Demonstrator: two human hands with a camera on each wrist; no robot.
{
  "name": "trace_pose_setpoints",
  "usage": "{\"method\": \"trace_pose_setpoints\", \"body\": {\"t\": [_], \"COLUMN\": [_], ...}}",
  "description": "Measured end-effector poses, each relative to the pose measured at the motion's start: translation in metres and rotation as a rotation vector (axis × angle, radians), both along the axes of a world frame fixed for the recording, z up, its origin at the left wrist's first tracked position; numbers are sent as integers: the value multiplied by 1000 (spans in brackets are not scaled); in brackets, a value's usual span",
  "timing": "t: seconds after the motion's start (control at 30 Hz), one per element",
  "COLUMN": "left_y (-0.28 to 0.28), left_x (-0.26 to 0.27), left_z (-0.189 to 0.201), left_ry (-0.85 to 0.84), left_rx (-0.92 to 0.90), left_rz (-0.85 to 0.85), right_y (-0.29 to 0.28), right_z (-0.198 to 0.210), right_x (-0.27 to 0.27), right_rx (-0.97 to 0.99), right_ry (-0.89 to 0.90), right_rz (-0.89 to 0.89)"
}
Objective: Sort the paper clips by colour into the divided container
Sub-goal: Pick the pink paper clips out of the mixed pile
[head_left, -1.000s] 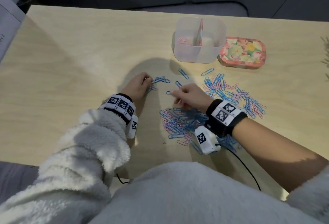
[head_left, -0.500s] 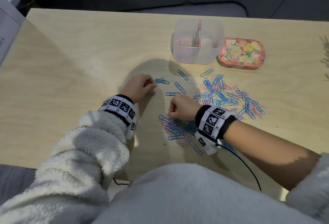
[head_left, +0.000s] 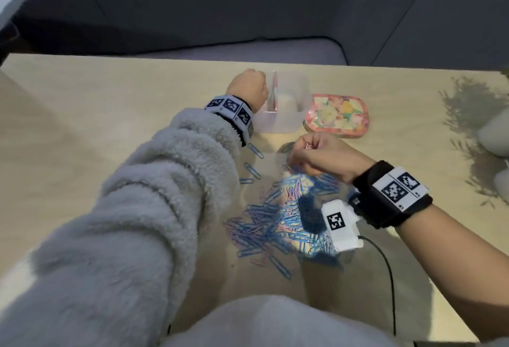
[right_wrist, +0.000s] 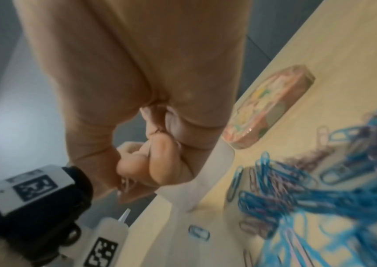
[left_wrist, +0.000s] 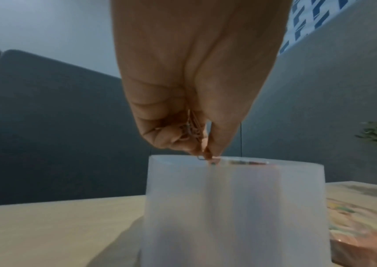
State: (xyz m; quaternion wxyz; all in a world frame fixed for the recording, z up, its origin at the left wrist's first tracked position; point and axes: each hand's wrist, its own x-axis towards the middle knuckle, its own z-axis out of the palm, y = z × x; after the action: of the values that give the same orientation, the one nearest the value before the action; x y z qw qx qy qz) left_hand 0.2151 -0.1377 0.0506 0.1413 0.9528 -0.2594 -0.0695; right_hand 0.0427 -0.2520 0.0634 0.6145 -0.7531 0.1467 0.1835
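The translucent divided container [head_left: 286, 123] stands at the table's far middle, with a pink divider [head_left: 275, 93]. My left hand [head_left: 248, 89] hovers over its left compartment. In the left wrist view my left hand [left_wrist: 203, 150] pinches a few pinkish paper clips [left_wrist: 193, 131] just above the container's rim [left_wrist: 235, 198]. My right hand [head_left: 300, 154] is curled in front of the container and holds pink clips [head_left: 308, 146], which also show in my right hand [right_wrist: 137, 171] as pink clips [right_wrist: 128, 182]. A mixed pile of blue and pink clips [head_left: 278, 220] lies below my right wrist.
A floral tin [head_left: 337, 115] lies right of the container. Loose blue clips [head_left: 252, 170] sit left of the pile beside my left sleeve. A cable [head_left: 385, 269] runs from my right wrist toward the table's near edge. Plant shadows and pale objects [head_left: 493, 131] are at the far right.
My left hand has risen from the table and moved to the container's left compartment with clips. My right hand has left the pile's near side and moved forward, holding pink clips.
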Motion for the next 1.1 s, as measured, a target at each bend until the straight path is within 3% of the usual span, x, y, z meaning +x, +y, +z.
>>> {"method": "trace_pose_setpoints", "body": {"t": [0.17, 0.33, 0.4, 0.5, 0.63, 0.7, 0.77, 0.83, 0.93, 1.0, 1.1], "left_y": [-6, 28, 49, 80, 126, 144, 155, 159, 156, 153, 156], "left_x": [-3, -13, -26, -59, -113, -135, -152, -166, -179, -181, -174], "left_z": [-10, -1, 1, -7, -28, -38, -48, -56, -66, -69, -69], "left_ry": [44, 95, 48, 143, 335, 413, 460, 467, 424, 383, 360], "left_rx": [22, -545, -647, -594, -355, -264, -210, -192, -185, -169, -140], "left_rz": [-2, 100, 129, 147, 48, 10, 0, -1, 41, 70, 109], "right_y": [-8, 9, 20, 36, 45, 45, 48, 53, 64, 69, 64], "right_z": [12, 11, 8, 2, -6, -3, -1, -8, -38, -61, -77], "right_x": [35, 94, 118, 140, 144, 129, 100, 60, -1, -24, -40], "right_rx": [-93, -172, -296, -560, -747, -787, -813, -753, -600, -638, -687], "right_ry": [-79, -166, -203, -225, -149, -246, -439, -560, -392, -292, -263], "right_rz": [-126, -230, -186, -32, 215, 249, 176, 153, 481, 688, 676]}}
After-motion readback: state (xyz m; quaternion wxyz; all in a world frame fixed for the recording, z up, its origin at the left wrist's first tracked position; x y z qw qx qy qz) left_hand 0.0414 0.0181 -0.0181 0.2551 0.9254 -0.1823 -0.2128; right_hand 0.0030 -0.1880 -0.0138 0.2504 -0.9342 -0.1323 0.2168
